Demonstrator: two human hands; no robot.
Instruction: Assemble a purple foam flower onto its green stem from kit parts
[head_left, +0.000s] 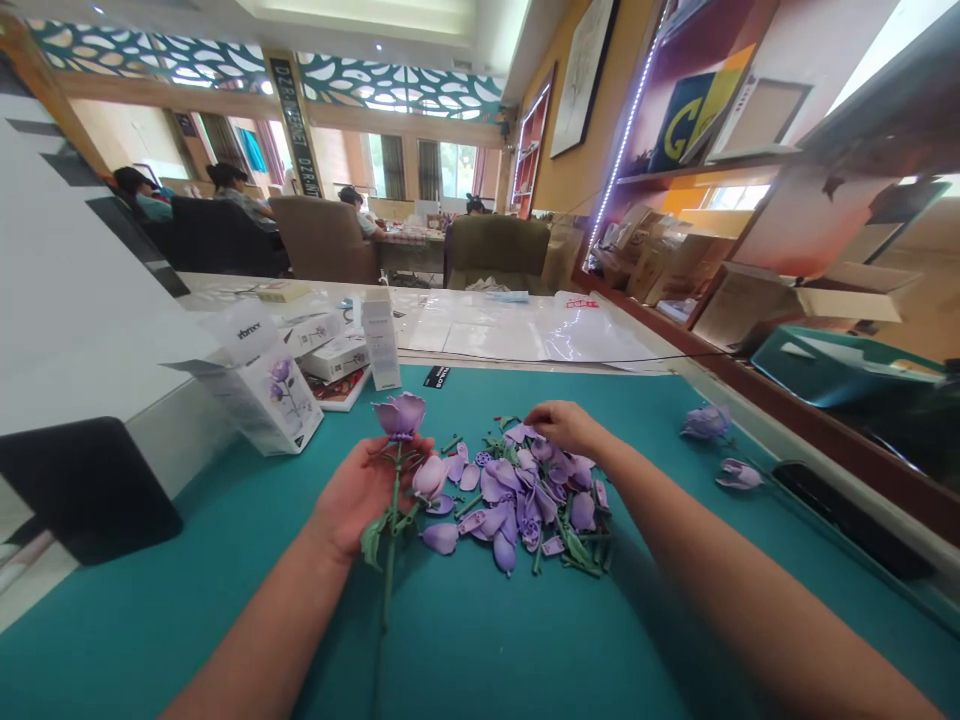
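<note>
My left hand (356, 495) is wrapped round the green stem of a purple toy flower (401, 415), held upright over the mat. A smaller pale purple bloom (430, 478) and green leaves (373, 540) branch off that stem. At the far side of a heap of loose purple petal pieces (517, 490), my right hand (566, 425) reaches in with its fingers bent down. Its fingertips are partly hidden, so whether they grip a piece does not show. Green stem and leaf pieces (577, 550) lie along the near right side of the heap.
A green mat (480, 650) covers the table. An opened flower box (274, 400) and smaller boxes (337, 355) stand back left, near a black tablet-like panel (90, 490). Another purple flower (705, 422) and a dark phone-like object (847, 515) lie right. People sit beyond.
</note>
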